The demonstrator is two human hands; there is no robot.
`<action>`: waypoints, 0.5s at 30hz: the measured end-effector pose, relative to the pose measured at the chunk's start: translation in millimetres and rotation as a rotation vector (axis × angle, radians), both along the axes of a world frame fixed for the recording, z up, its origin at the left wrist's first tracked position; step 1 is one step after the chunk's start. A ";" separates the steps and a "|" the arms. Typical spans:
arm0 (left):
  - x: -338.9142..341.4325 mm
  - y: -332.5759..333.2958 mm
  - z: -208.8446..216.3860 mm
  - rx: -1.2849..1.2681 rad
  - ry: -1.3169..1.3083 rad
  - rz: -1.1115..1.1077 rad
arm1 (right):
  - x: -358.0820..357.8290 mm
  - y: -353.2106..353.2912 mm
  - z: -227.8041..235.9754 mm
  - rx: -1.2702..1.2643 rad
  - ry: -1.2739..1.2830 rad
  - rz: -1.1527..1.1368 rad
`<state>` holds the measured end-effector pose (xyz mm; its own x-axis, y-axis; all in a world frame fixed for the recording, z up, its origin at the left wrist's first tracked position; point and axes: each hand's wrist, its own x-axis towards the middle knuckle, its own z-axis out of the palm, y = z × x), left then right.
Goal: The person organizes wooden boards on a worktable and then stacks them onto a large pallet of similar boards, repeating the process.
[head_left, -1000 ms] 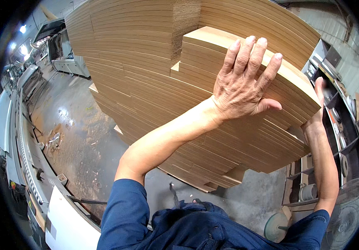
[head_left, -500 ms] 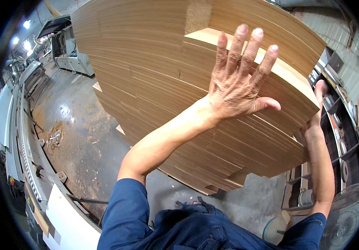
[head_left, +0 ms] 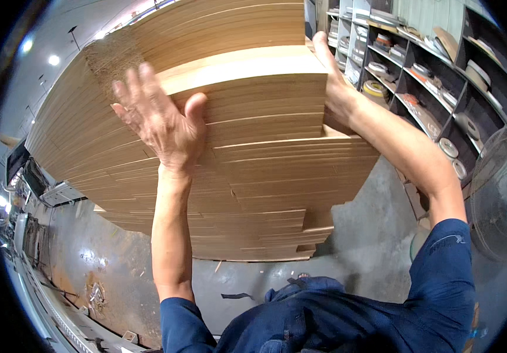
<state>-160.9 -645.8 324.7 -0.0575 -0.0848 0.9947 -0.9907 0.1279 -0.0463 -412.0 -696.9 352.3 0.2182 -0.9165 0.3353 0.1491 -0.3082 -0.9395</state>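
Note:
A tall stack of wood-grain boards [head_left: 253, 200] fills the middle of the view, its layered edges facing me. Partway up, a pale ledge [head_left: 247, 66] shows where the upper boards sit set back from those below. My left hand [head_left: 168, 126] is open near the left end of this ledge, fingers spread and a little blurred, in front of the board edges. At the right end of the upper boards is my right hand [head_left: 337, 94], stretched upright with its palm side toward the board ends. Part of its fingers is hidden behind the stack.
Dark shelving [head_left: 430, 76] with rolls of edging strip stands along the right wall. A large wire-caged fan [head_left: 503, 194] is close to my right arm. Grey floor [head_left: 362, 235] runs below the stack, with scraps at left beside a long machine [head_left: 59, 315].
The view has turned to the right, bringing more shelving in. My left hand has shifted left along the boards to the ledge's left end. My right hand is still at their right end.

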 end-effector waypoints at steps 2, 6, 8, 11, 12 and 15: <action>-9.6 -0.3 -0.9 0.005 0.028 -0.029 | -4.6 17.1 10.8 0.067 -0.010 0.060; -35.8 18.3 4.2 -0.091 0.009 -0.131 | -6.6 24.0 7.6 -0.108 -0.023 0.052; -36.4 9.1 6.2 -0.165 -0.082 -0.075 | -5.3 13.7 4.6 -0.117 0.019 0.045; -32.4 2.2 -0.9 -0.041 -0.008 -0.005 | -0.3 1.1 4.2 0.018 -0.110 0.107; -37.2 2.3 -1.0 -0.001 0.020 -0.009 | -6.8 -4.4 10.8 0.020 -0.148 0.102; -35.1 9.7 5.5 -0.092 0.051 -0.071 | -6.2 -15.2 25.7 0.151 -0.246 -0.027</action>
